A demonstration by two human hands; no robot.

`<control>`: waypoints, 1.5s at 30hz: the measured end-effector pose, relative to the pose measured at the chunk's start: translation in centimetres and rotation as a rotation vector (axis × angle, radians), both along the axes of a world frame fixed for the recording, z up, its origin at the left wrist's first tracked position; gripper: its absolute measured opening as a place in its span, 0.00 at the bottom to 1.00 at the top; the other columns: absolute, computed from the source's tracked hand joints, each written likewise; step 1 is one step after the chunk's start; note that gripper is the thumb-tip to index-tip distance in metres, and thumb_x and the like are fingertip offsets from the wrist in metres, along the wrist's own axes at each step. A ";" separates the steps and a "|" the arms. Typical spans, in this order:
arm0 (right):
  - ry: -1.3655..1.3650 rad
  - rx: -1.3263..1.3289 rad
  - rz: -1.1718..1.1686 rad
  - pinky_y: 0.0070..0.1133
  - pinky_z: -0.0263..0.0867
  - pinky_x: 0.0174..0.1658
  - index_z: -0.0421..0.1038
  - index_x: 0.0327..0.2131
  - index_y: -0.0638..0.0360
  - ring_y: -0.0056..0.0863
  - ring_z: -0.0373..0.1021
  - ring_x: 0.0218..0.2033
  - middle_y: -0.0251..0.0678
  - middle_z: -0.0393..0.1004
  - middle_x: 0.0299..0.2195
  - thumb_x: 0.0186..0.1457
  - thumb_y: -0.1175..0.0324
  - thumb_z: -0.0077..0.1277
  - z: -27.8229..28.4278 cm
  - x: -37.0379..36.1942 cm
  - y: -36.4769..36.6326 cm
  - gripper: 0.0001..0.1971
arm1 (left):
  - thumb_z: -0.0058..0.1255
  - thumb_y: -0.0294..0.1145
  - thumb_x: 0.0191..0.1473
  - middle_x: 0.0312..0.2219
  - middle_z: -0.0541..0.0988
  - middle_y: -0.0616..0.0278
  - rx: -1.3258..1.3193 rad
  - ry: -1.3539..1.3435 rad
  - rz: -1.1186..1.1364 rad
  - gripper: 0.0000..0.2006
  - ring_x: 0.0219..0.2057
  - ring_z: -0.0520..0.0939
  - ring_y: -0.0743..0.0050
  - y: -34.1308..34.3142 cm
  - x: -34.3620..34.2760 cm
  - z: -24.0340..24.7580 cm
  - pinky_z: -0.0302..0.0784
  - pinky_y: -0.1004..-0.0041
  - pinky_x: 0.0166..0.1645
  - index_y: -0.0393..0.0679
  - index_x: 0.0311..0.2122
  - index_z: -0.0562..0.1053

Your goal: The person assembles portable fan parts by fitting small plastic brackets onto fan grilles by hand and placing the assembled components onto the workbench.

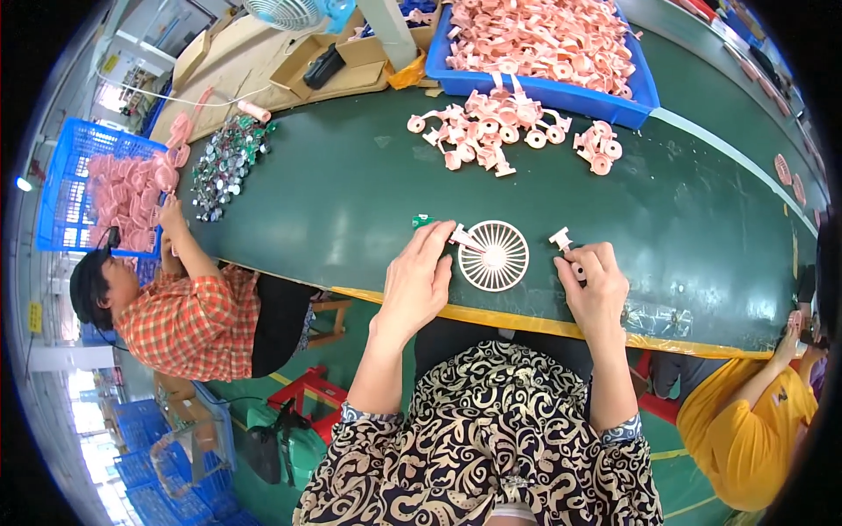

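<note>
A round, pale pink fan grille (519,272) with radiating ribs lies flat on the green table in front of me. To its left, the fingers of my left hand (416,285) pinch a small pale pink plastic piece (465,237), whose tip reaches over the grille's rim. A little green piece (422,221) shows just beyond those fingers; whether it is held or lies on the table I cannot tell. On the grille's right side my right hand (598,285) is closed on a pale pink T-ended plastic part (561,238), partly covered by the fingers.
A blue tray (544,103) heaped with pink parts stands at the back, loose pink parts (491,127) before it. Small shiny pieces (230,167) lie at left, near a blue basket (66,188). Co-workers sit on both sides. Yellow tape (509,323) lines the table edge.
</note>
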State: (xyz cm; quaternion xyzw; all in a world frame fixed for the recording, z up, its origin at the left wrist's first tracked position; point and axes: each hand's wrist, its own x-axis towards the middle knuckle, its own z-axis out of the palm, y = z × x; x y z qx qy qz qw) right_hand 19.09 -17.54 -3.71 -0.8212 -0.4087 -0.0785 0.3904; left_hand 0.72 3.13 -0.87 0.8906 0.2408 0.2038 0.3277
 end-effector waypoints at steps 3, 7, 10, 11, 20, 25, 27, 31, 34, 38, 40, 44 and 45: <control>0.011 0.010 0.004 0.26 0.72 0.28 0.77 0.32 0.59 0.31 0.76 0.26 0.35 0.75 0.34 0.49 0.75 0.69 -0.3 0.0 -0.1 0.10 | 0.55 0.22 0.57 0.44 0.80 0.50 0.188 -0.005 -0.035 0.19 0.34 0.80 0.51 0.3 0.6 -0.6 0.77 0.60 0.41 0.40 0.54 0.74; 0.010 -0.011 0.010 0.26 0.72 0.28 0.77 0.33 0.60 0.32 0.76 0.27 0.36 0.76 0.35 0.49 0.74 0.69 -0.2 -0.1 -0.2 0.10 | 0.59 0.25 0.56 0.33 0.81 0.55 0.226 0.045 0.069 0.12 0.36 0.80 0.49 -0.7 0.9 -0.1 0.76 0.57 0.42 0.40 0.46 0.78; 0.104 0.025 -0.039 0.26 0.72 0.29 0.78 0.36 0.61 0.32 0.76 0.27 0.38 0.76 0.37 0.48 0.74 0.70 0.5 0.0 -0.7 0.12 | 0.60 0.27 0.55 0.31 0.81 0.56 0.222 0.058 0.075 0.11 0.35 0.80 0.52 -1.4 0.9 0.3 0.76 0.58 0.41 0.41 0.44 0.79; 0.097 0.020 -0.049 0.26 0.72 0.30 0.78 0.38 0.62 0.32 0.75 0.27 0.38 0.76 0.38 0.49 0.74 0.70 0.7 0.2 -1.0 0.13 | 0.61 0.28 0.56 0.30 0.81 0.57 0.200 0.059 0.066 0.10 0.34 0.80 0.53 -1.6 0.8 0.5 0.75 0.59 0.40 0.41 0.43 0.80; 0.168 -0.079 -0.099 0.27 0.71 0.30 0.79 0.42 0.63 0.31 0.76 0.26 0.40 0.77 0.37 0.49 0.75 0.69 1.3 0.2 -3.0 0.15 | 0.61 0.27 0.57 0.26 0.82 0.58 -0.053 0.076 -0.064 0.06 0.29 0.79 0.64 -2.5 0.7 0.2 0.74 0.66 0.37 0.42 0.40 0.84; 0.155 -0.069 -0.191 0.24 0.68 0.27 0.80 0.41 0.62 0.26 0.71 0.21 0.39 0.77 0.34 0.49 0.74 0.69 3.1 0.5 -3.0 0.14 | 0.60 0.24 0.59 0.24 0.81 0.63 -0.291 0.032 -0.076 0.07 0.25 0.77 0.77 -2.8 0.9 -0.5 0.72 0.74 0.32 0.40 0.42 0.83; 0.128 0.030 -0.109 0.22 0.67 0.25 0.79 0.41 0.62 0.23 0.70 0.21 0.38 0.77 0.34 0.49 0.74 0.68 3.1 -0.1 -2.5 0.14 | 0.60 0.24 0.60 0.23 0.80 0.65 -0.338 0.031 -0.075 0.07 0.24 0.75 0.81 -2.8 1.1 -0.9 0.70 0.76 0.30 0.39 0.43 0.83; 0.144 0.079 0.150 0.26 0.72 0.28 0.78 0.40 0.61 0.30 0.76 0.27 0.37 0.77 0.35 0.50 0.72 0.69 2.9 -2.2 -0.7 0.14 | 0.59 0.24 0.61 0.25 0.81 0.66 -0.333 0.043 -0.072 0.07 0.26 0.75 0.84 -3.1 1.5 -0.9 0.71 0.77 0.31 0.37 0.44 0.82; -0.006 -0.027 0.150 0.28 0.73 0.30 0.77 0.39 0.60 0.35 0.77 0.30 0.37 0.76 0.35 0.48 0.71 0.69 2.8 -2.4 -0.2 0.15 | 0.58 0.24 0.61 0.26 0.82 0.65 -0.335 0.037 -0.077 0.07 0.27 0.76 0.85 -3.0 1.6 -1.2 0.71 0.77 0.32 0.37 0.44 0.82; -0.058 -0.136 0.191 0.30 0.73 0.33 0.77 0.39 0.59 0.36 0.76 0.33 0.36 0.74 0.33 0.46 0.71 0.69 2.7 -2.4 0.0 0.16 | 0.57 0.25 0.62 0.25 0.82 0.65 -0.322 0.101 -0.094 0.07 0.27 0.76 0.85 -2.9 1.7 -0.9 0.72 0.77 0.32 0.36 0.43 0.81; -0.057 -0.149 0.202 0.30 0.73 0.33 0.77 0.39 0.58 0.35 0.75 0.33 0.35 0.73 0.33 0.46 0.71 0.68 2.6 -2.4 0.1 0.15 | 0.57 0.25 0.62 0.25 0.82 0.65 -0.340 0.106 -0.087 0.07 0.27 0.76 0.85 -3.0 1.8 -0.5 0.72 0.77 0.32 0.36 0.43 0.81; -0.080 -0.191 0.231 0.30 0.72 0.32 0.76 0.38 0.58 0.34 0.74 0.32 0.34 0.71 0.32 0.48 0.70 0.67 2.7 -2.4 0.1 0.13 | 0.56 0.25 0.62 0.24 0.81 0.65 -0.354 0.149 -0.075 0.07 0.27 0.76 0.85 -2.9 1.7 -0.4 0.72 0.77 0.32 0.36 0.43 0.81; -0.079 -0.192 0.229 0.30 0.72 0.32 0.76 0.38 0.58 0.34 0.74 0.32 0.34 0.71 0.32 0.48 0.70 0.67 2.7 -2.4 0.1 0.13 | 0.56 0.25 0.62 0.24 0.81 0.65 -0.354 0.150 -0.078 0.07 0.27 0.76 0.85 -2.9 1.7 -0.5 0.72 0.77 0.32 0.36 0.43 0.81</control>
